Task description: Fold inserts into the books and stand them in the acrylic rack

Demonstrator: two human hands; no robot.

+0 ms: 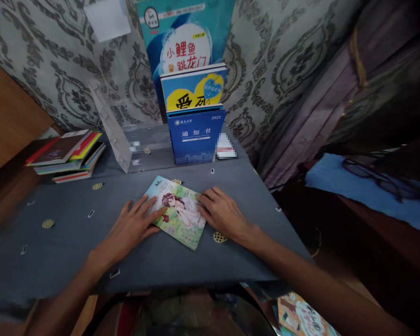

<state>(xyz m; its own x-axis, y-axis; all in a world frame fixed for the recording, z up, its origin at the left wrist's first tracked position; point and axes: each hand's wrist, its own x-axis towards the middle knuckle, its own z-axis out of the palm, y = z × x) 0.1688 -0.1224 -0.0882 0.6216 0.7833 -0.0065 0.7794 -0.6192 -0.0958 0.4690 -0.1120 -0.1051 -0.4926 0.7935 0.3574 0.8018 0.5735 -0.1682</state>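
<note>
A thin illustrated book (182, 215), with a drawn figure on a green and pale-blue cover, lies at a slant on the grey tablecloth. My left hand (135, 219) rests over its left edge, fingers spread and fingertips on the cover. At the right edge, my right hand (222, 212) touches the cover with slightly bent fingers laid flat. Behind the book stands a clear acrylic bookend (114, 128). A blue 2022 booklet (198, 137), a yellow-and-blue book (192, 88) and a tall teal book (189, 37) stand upright at its right side.
On the left of the table (70, 247) is a stack of books (68, 151). A pixelated white object (226, 147) sits beside the upright books. To the right are a purple curtain (311, 102) and glasses (381, 179) on a blue cloth (336, 186). Another book (301, 315) lies below the table edge.
</note>
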